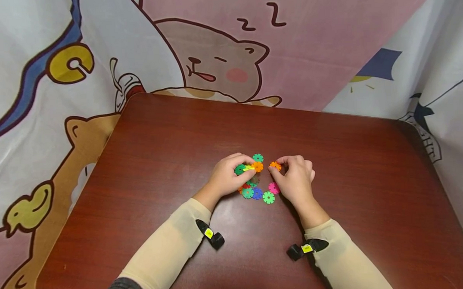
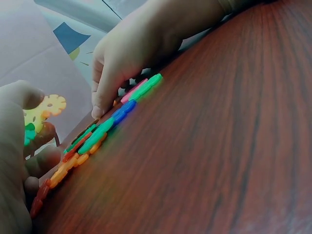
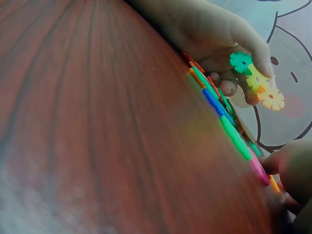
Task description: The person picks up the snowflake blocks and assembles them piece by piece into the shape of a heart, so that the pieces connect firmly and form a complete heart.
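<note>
My left hand (image 1: 229, 174) pinches a short chain of notched plastic snowflake discs above the table. The chain joins a dark green disc (image 3: 240, 62), a yellow disc (image 3: 256, 78) and an orange disc (image 3: 271, 98). To its right, my right hand (image 1: 295, 180) has thumb and forefinger on another orange disc (image 1: 275, 165), low at the tabletop. A pink disc (image 1: 273, 188) lies flat beside that hand, close to a light green disc (image 1: 268, 197). Part of the pile below my left hand is hidden by it in the head view.
More loose discs lie between the hands, among them a blue disc (image 1: 257, 194) and a teal disc (image 1: 248, 193). A green disc (image 1: 258, 157) lies farther back. They rest on a brown wooden table (image 1: 176, 134), with printed cloth (image 1: 308, 37) hanging behind it.
</note>
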A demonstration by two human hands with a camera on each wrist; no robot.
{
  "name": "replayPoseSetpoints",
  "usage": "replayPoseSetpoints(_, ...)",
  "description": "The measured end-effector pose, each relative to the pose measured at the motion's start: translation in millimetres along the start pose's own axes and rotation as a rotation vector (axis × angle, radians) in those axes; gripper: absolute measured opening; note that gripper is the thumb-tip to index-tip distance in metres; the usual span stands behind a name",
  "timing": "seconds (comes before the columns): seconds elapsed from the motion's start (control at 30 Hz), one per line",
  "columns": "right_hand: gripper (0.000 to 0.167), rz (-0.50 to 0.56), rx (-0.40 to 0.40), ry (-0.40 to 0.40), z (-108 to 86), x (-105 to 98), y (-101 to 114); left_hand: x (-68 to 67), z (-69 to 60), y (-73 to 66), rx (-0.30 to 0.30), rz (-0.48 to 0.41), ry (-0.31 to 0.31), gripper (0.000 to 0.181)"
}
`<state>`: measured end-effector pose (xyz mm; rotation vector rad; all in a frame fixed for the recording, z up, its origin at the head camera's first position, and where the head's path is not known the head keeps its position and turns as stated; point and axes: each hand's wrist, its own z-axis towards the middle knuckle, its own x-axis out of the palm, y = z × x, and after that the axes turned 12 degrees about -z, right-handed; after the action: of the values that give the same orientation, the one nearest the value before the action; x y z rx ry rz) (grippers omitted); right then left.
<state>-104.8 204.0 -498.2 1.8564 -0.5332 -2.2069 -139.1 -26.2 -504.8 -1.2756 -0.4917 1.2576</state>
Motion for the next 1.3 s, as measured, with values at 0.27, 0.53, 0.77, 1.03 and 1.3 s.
replayPoseSetpoints(0.27, 0.037, -0.026, 0.010, 0.014, 0.1, -2, 1, 0.6, 0.0, -1.3, -0.031, 0.008, -0.018, 0.021)
replayPoseSetpoints(0.53, 0.037, 0.025, -0.002, 0.028, 0.6, -2, 2, 0.4, 0.4, -2.1, -0.031, 0.077, -0.024, 0.030)
replayPoseSetpoints(0.77, 0.030, 0.186, -0.157, -0.090, 0.1, 5, -2, 0.8, -0.3, -1.1, -0.004, 0.029, -0.076, 0.022)
replayPoseSetpoints(1.03, 0.024, 0.501, -0.379, -0.166, -0.2, 9, 1, 0.3, 1.0, -2.1, -0.017, 0.002, -0.062, 0.025)
replayPoseSetpoints(1.3, 0.017, 0.679, -0.462, -0.114, -2.7, 11, 5, -0.7, -0.8, -2.9, -0.085, 0.005, -0.062, 0.034)
